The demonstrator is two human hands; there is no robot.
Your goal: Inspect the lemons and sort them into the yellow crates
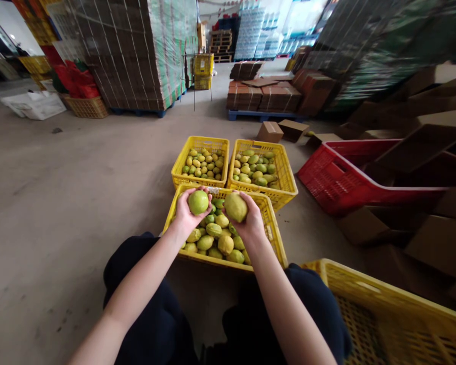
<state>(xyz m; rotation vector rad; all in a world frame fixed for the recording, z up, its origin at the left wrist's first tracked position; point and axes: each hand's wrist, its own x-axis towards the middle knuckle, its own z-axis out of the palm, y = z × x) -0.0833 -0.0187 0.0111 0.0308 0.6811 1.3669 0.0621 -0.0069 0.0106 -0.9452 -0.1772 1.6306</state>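
My left hand (186, 215) is closed around a round green lemon (198, 202), with its smooth side facing up. A larger, yellow-green lemon (235, 207) sits in my right hand (253, 221), the fingers curled about its far and right sides. Both hands are raised above the near yellow crate (271, 223), a short gap between the two fruits. Inside that crate lie many green and yellow lemons (225, 245), partly covered by my hands. Behind it stand two more yellow crates side by side, the left crate (178, 165) with smaller yellowish fruit and the right crate (289, 175) with greener, longer fruit.
At right is a red crate (327, 182) with cardboard inside and around it. Another yellow crate (365, 284) stands by my right knee. Farther back are flattened cartons (262, 96) on a blue pallet (247, 115) and a tall wrapped stack (125, 56).
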